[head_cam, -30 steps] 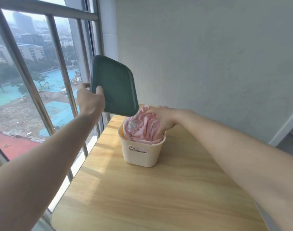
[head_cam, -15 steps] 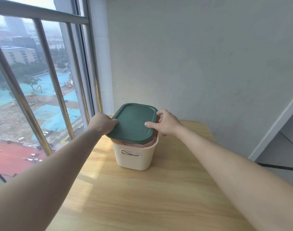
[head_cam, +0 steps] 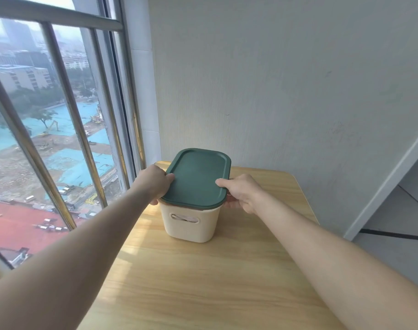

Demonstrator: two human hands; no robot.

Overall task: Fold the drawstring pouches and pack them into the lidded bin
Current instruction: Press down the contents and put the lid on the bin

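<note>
Wooden table (head_cam: 203, 282), cream bin (head_cam: 191, 222); both hands' curled fingers (head_cam: 221, 182) gripping the green lid (head_cam: 197, 177).

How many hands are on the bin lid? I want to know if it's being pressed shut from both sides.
2. The left hand grips the green lid's left edge; the right hand grips its right edge, thumb on top. The bin stands on the table.

Soft, hazy daylight enters through the window (head_cam: 48, 139) at left, laying a pale patch on the desk (head_cam: 203, 282). Wide-angle bending curves the edges; focus is fairly sharp.
</note>
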